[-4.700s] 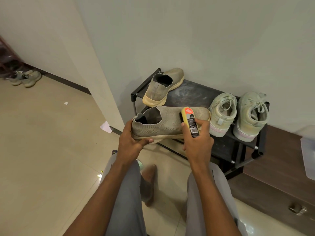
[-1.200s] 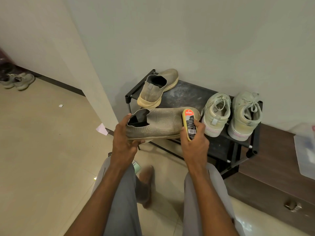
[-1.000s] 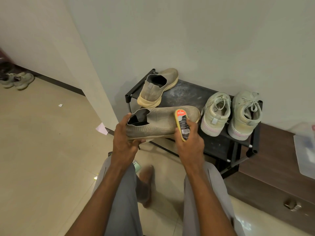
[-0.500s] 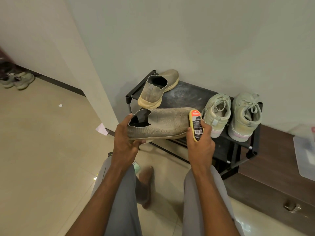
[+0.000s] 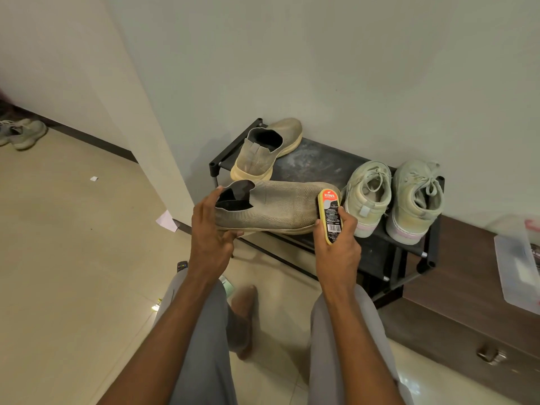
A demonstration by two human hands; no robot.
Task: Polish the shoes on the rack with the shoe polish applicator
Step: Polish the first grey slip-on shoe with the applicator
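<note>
A grey knit shoe point(image 5: 274, 207) is held level in front of the rack point(image 5: 321, 165), toe pointing right. The left hand point(image 5: 209, 229) grips its heel end. The right hand point(image 5: 339, 244) clamps the polish applicator point(image 5: 329, 216) upright against the toe, so strokes likely run leftward along the shoe's length.

hidden and cut-off bits
shoe toe point(image 5: 327, 190) behind applicator point(image 5: 329, 216); applicator's sponge face unseen; clear box point(image 5: 517, 267) cut by right edge; floor sneakers point(image 5: 22, 134) cut at left; label small print unreadable.
</note>
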